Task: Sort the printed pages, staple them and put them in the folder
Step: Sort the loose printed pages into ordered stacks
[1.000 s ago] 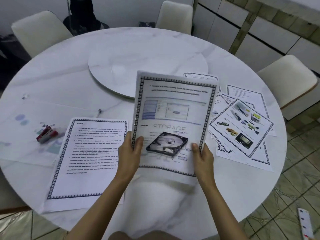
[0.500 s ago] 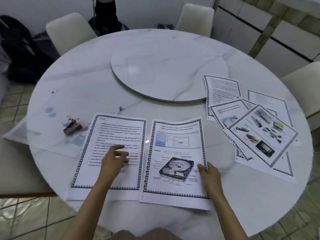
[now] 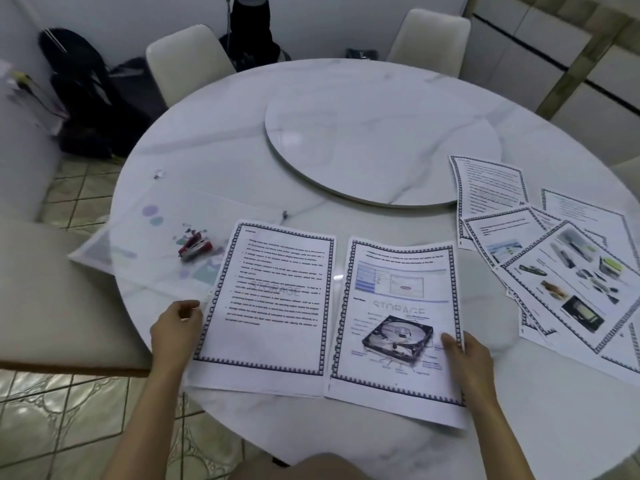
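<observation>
Left hand (image 3: 176, 323) and right hand (image 3: 469, 355) are well apart, one at each outer edge of two sheets lying side by side at the near rim of the round white marble table (image 3: 242, 150).

Right hand: the thumb lies flat on the white bordered page with the hard-drive picture (image 3: 398, 299), low on its right edge. The other fingers are hidden at or under that edge, so it reads as a pinch. The forearm comes in straight from the body.

Left hand: fingers curled, knuckles up, touching or just beside the left edge of the white bordered text-only page (image 3: 273, 306) (can't tell if it actually grips paper). That page seems to top a thin stack, with extra sheet edges showing at its near end.

My read on the layout is that the two sheets sit between the hands so their order can be checked, i.e. the sorting step.

The unsorted fan of overlapping bordered pages (image 3: 568, 271) lies beyond and to the right of the right hand.

The small red stapler (image 3: 194, 246) is beyond the left hand, sitting on the translucent plastic folder with pastel print (image 3: 138, 237). Both look parked on that side for the later steps.

Nothing looks stapled or filed yet, so I'd call this early in the task.
</observation>
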{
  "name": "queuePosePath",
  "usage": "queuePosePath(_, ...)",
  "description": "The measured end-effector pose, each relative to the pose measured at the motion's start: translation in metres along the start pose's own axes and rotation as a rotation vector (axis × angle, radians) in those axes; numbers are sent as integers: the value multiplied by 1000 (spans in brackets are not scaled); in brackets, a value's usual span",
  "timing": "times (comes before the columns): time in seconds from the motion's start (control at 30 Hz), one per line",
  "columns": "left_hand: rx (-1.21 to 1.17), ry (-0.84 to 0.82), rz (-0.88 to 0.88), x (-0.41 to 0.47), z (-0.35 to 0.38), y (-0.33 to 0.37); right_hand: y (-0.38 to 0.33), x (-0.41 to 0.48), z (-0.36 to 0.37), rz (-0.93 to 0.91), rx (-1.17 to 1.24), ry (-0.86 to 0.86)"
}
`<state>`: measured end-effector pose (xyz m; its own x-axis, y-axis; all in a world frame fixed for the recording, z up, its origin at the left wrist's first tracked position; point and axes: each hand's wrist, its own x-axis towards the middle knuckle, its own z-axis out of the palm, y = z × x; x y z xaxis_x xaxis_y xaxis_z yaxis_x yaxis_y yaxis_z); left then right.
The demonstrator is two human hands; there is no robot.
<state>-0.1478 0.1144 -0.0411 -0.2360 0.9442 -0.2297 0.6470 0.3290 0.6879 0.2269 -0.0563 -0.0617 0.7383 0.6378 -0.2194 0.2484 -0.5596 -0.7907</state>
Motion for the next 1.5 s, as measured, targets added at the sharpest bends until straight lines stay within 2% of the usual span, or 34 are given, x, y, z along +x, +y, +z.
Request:
queuePosePath(0.3, -28, -268, -48, 6, 4, 16, -4, -5, 2, 0, -3, 16)
queuePosePath(0.5, -285, -467, -65, 5, 7, 16, -7, -2, 2, 28, -15, 5)
queuePosePath(0.6, -248, -460, -24, 5, 8, 18, -12, 0, 0, 13, -24, -1)
queuePosePath(0.77, -88, -283, 214, -3, -3, 38, -11, 4, -2, 8, -9, -14)
queuePosePath(0.87, -161, -221, 295, -6, -20, 54, -9, 5, -1, 36, 18, -27)
queuePosePath(1.0, -343, -157, 295, -14, -35, 78, -5, 6, -1, 64, 39, -47)
queuePosePath(1.2, -528, -298, 268, -32, -14, 102, -2, 7, -3, 65, 101, -104)
queuePosePath(1.4, -455, -449, 231, -77, 69, 108, -4, 5, -10, 74, 212, -184)
queuePosePath(1.5, -317, -488, 252, -91, 104, 102, -3, 5, -13, 103, 263, -219)
